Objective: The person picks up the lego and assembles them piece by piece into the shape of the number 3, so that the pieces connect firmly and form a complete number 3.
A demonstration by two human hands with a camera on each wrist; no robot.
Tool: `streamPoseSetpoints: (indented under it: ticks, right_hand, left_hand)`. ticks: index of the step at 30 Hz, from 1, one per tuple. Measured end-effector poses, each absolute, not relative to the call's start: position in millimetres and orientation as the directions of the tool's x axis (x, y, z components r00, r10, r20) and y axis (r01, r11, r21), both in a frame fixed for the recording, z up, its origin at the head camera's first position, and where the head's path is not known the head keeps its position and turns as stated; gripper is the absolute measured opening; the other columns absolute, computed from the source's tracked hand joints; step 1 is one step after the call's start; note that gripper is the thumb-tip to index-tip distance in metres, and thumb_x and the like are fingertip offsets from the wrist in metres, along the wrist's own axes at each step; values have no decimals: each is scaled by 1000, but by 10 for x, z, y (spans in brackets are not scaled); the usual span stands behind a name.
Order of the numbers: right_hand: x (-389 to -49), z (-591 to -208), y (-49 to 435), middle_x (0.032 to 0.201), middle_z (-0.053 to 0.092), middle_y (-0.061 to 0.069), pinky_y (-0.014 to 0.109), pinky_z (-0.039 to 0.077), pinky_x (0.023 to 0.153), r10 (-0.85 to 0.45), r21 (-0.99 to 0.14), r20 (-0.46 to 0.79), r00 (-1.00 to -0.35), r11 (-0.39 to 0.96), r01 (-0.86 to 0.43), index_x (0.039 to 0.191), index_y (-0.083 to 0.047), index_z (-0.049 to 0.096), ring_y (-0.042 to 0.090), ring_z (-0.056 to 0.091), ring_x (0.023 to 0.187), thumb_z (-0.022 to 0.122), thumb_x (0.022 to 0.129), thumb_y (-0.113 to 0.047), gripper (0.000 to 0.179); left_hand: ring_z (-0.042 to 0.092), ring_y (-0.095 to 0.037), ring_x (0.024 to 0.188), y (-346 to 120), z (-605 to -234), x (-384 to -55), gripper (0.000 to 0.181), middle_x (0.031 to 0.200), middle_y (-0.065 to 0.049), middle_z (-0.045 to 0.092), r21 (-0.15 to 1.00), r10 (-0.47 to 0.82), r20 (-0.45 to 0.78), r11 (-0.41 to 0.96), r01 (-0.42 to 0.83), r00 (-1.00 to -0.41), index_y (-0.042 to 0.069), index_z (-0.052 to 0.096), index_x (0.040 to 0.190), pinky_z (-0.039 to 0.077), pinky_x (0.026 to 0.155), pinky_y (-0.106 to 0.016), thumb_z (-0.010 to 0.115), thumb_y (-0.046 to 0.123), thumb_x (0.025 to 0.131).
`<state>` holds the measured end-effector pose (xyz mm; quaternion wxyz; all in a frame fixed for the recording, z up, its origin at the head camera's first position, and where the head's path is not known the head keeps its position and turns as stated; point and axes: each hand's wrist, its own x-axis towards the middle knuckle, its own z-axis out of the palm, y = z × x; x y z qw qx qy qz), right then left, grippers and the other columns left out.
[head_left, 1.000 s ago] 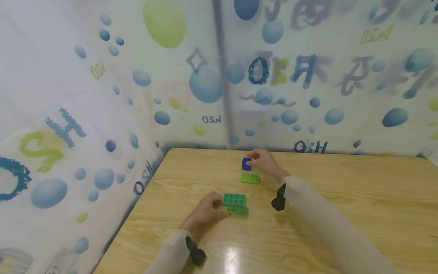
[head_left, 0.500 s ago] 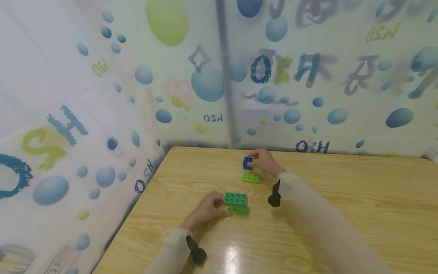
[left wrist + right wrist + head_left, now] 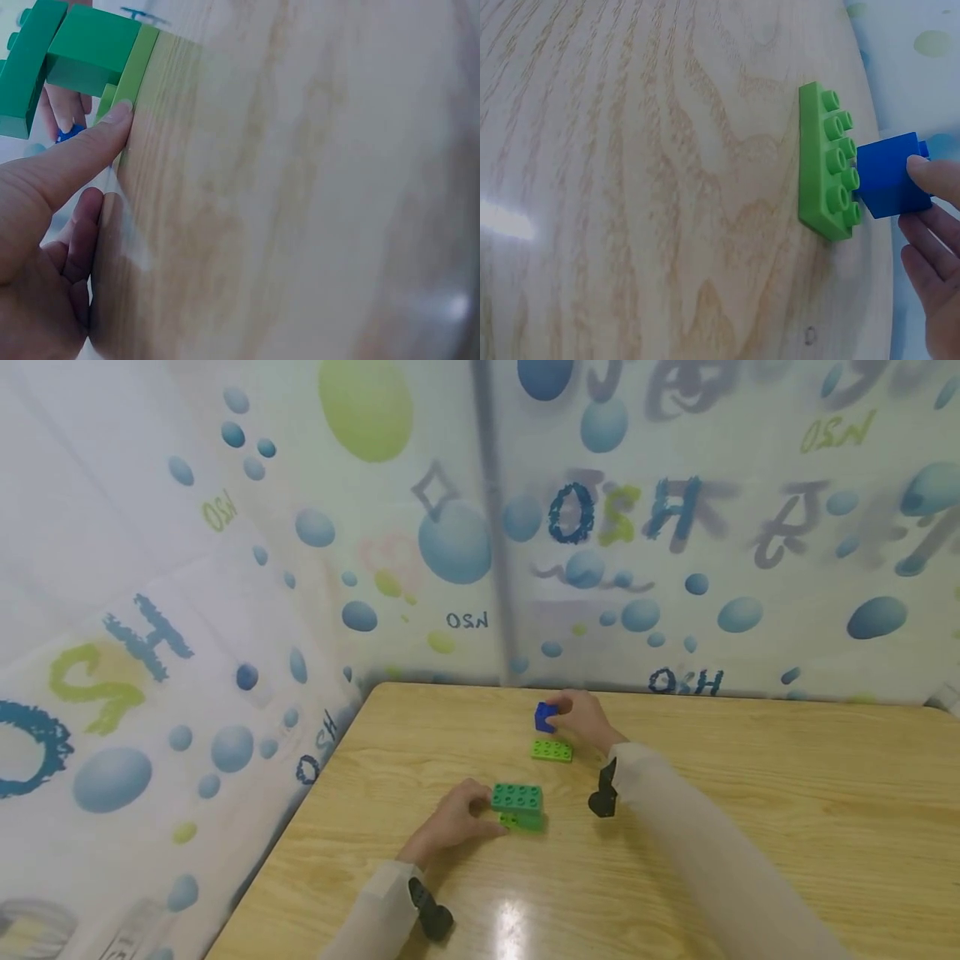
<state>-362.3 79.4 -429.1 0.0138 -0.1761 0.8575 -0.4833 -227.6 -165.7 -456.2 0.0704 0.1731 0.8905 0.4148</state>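
Observation:
In the head view my left hand (image 3: pixel 453 818) holds the near side of a toy building-brick stack (image 3: pixel 517 797). A dark green brick with studs on top bridges over another green brick, on a flat light green brick (image 3: pixel 139 67). My left thumb tip presses the light green brick's edge. Farther back, my right hand (image 3: pixel 585 720) pinches a small blue brick (image 3: pixel 892 176) between thumb and fingers. The blue brick is tilted, its lower end right by the studs of a separate flat light green brick (image 3: pixel 825 165), which lies on the table.
The wooden table (image 3: pixel 712 827) ends at its back edge just behind the blue brick. A curtain-like wall (image 3: pixel 637 593) printed with bubbles and letters rises behind and along the left. Dark wrist cameras sit on both cuffs.
The blue brick has shifted slightly to the right and tipped a little in my right hand. My left hand and the stack keep their place.

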Motion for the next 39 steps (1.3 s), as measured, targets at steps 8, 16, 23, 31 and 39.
streamPoseSetpoints:
  ticks: [8, 16, 23, 31, 39]
  right_hand:
    - [-3604, -4154, 835, 110, 62, 17, 41, 47, 84, -348, -847, 184, -919, 418, -328, 115, 1, 62, 29, 59, 98, 68, 85, -9, 32]
    - [-3432, -3953, 813, 104, 65, 15, 38, 50, 78, -418, -866, 170, -893, 369, -338, 114, 0, 62, 26, 61, 94, 68, 85, -12, 32]
    - [-3227, -3853, 891, 98, 66, 8, 36, 50, 75, -447, -842, 208, -870, 371, -392, 112, -5, 64, 21, 62, 88, 70, 84, -18, 32]
    - [-2934, -3733, 954, 97, 67, 4, 35, 50, 76, -520, -840, 229, -823, 322, -437, 111, -8, 65, 18, 63, 89, 71, 83, -20, 31]
    - [-2710, -3691, 933, 96, 67, 2, 36, 51, 77, -590, -822, 245, -769, 294, -488, 108, -8, 66, 16, 64, 88, 72, 82, -22, 30]
  left_hand:
    - [48, -17, 89, -1657, -4555, -2271, 30, 92, 0, 54, 763, 386, 46, 582, 282, -921, 8, 68, 95, 38, 87, -41, 81, 15, 70]
    - [48, -16, 89, -1736, -4608, -2271, 29, 93, 1, 55, 755, 384, 56, 587, 291, -922, 9, 68, 94, 38, 86, -38, 81, 18, 70]
    - [48, -17, 91, -1719, -4584, -2276, 28, 96, 1, 56, 772, 405, 23, 574, 273, -914, 11, 69, 97, 37, 87, -42, 79, 20, 73]
    - [47, -17, 89, -1670, -4567, -2285, 28, 93, 0, 55, 770, 410, 31, 572, 283, -912, 10, 69, 96, 37, 85, -40, 80, 19, 72]
    - [48, -17, 88, -1661, -4586, -2290, 30, 92, -1, 56, 773, 389, 58, 566, 288, -919, 7, 68, 94, 37, 84, -38, 81, 17, 70]
